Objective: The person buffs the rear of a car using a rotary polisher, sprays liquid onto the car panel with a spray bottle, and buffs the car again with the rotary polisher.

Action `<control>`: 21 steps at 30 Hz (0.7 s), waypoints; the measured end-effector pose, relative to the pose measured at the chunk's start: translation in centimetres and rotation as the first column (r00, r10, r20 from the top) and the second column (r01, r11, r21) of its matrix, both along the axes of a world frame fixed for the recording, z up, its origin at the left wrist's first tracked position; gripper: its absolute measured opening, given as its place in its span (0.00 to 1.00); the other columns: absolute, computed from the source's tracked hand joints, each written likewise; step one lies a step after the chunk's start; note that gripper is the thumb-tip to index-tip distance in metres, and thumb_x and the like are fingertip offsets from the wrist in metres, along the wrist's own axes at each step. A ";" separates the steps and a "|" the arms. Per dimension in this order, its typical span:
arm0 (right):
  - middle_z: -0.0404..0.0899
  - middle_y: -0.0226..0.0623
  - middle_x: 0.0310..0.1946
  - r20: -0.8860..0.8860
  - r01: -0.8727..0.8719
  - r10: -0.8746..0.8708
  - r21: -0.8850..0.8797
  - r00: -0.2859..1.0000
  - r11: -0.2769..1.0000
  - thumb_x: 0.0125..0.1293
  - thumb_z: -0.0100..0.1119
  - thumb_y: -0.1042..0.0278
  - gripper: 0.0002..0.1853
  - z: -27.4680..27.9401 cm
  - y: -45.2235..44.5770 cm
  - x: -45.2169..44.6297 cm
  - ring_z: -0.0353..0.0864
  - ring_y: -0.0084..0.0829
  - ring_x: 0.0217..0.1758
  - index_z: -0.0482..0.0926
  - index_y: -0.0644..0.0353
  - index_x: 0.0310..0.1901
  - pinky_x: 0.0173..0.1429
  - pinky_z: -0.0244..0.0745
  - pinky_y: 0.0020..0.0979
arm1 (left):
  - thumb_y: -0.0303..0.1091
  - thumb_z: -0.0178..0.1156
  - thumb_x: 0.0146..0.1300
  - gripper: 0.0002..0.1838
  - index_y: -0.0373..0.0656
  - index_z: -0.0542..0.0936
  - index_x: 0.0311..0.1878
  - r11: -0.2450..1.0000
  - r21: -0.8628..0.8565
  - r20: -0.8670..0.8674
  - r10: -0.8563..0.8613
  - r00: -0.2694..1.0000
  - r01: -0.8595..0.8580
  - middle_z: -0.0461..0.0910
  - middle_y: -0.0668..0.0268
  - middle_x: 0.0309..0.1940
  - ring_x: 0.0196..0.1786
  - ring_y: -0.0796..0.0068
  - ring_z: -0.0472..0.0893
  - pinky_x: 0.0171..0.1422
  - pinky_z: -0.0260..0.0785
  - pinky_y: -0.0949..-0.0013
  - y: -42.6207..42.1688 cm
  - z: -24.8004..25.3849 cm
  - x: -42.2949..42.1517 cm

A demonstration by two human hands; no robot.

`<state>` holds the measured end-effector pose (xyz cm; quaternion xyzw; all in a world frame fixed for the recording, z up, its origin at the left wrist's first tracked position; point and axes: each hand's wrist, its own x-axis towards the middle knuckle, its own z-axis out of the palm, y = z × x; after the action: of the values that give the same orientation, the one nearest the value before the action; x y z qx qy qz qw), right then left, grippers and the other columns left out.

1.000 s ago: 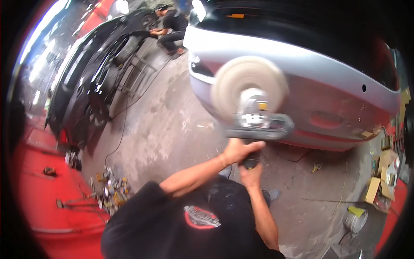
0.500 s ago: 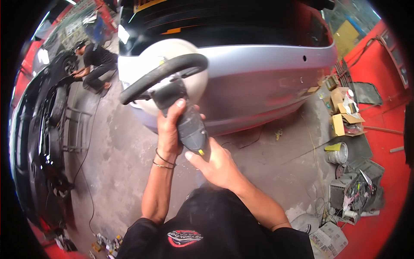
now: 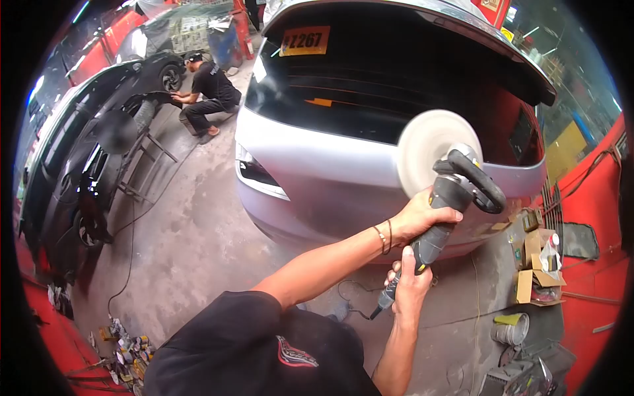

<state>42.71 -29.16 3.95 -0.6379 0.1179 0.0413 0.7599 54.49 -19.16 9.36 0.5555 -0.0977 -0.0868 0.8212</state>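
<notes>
Parked at far left, a black car. Low down at bottom left, a heap of bottles and cans on the floor. Just right of the black car, a metal trestle. Just beyond, a co-worker in dark clothes and cap, squatting, with arms out leftward toward the black car. Next, filling the middle, the rear of a silver car, with a dark window and an orange sticker marked Z267. In front of its tailgate, slanting up to the right, a polisher. Clamped round the lower, cord end, the right hand, thumb up along the handle. Clamped round the body higher up, close behind the head, the left hand, with bracelets at the wrist. At the top end, a round white pad, overlapping the window's lower edge and the silver paint beneath; cannot tell whether touching or apart. Farther right, on the floor, cardboard boxes and, below, a bucket. At far right, a red wall.
</notes>
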 end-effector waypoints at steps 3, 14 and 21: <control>0.77 0.29 0.27 -0.016 0.039 -0.039 0.009 0.999 0.999 0.82 0.69 0.57 0.16 0.6 1.4 1.4 0.77 0.21 0.22 0.79 0.62 0.47 0.26 0.75 0.29 | 0.44 0.79 0.64 0.31 0.40 0.79 0.64 0.996 -0.003 0.030 -0.090 0.996 0.090 0.85 0.63 0.48 0.48 0.74 0.86 0.53 0.82 0.64 0.7 0.2 1.7; 0.77 0.27 0.25 0.030 0.060 -0.059 -0.038 0.998 0.997 0.82 0.71 0.56 0.16 0.3 10.6 0.1 0.77 0.21 0.20 0.80 0.60 0.42 0.24 0.76 0.29 | 0.43 0.78 0.64 0.27 0.40 0.83 0.62 0.991 -0.027 0.040 -0.129 0.991 0.130 0.87 0.65 0.45 0.44 0.75 0.86 0.50 0.81 0.66 9.7 0.2 0.6; 0.79 0.26 0.24 0.154 -0.019 0.065 -0.286 0.986 0.958 0.79 0.73 0.57 0.15 0.4 20.3 0.0 0.79 0.20 0.22 0.82 0.60 0.41 0.26 0.74 0.30 | 0.43 0.77 0.68 0.23 0.35 0.84 0.55 0.993 -0.115 0.043 -0.032 0.999 0.037 0.89 0.58 0.41 0.41 0.63 0.93 0.46 0.88 0.60 22.5 -0.1 -1.4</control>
<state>42.70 -8.87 4.35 -0.7438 0.0467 -0.0120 0.6666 53.08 3.30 9.30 0.5070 -0.1289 -0.0837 0.8481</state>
